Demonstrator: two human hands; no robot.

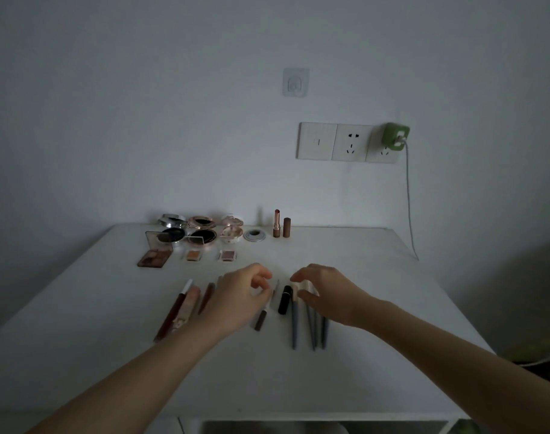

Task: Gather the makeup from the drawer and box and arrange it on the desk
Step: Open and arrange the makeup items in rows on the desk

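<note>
On the white desk (377,308) makeup lies in rows. At the back stand open compacts (201,234), a small round tin (254,235), and an uncapped lipstick (277,223) with its cap (287,227). In front of them are an eyeshadow palette (154,257) and two small shadow pans (193,255). Long lip-gloss tubes (176,311) lie at the left. My left hand (236,299) pinches a thin brown pencil (261,319). A black tube (284,299) lies between my hands. My right hand (325,294) curls over the heads of three grey-handled brushes (294,327), gripping them.
Wall sockets (349,142) hold a green charger (395,136), and its cable (410,214) drops to the desk's back right edge. An adhesive hook (295,83) is on the wall. An open compartment (298,427) shows under the desk's front edge.
</note>
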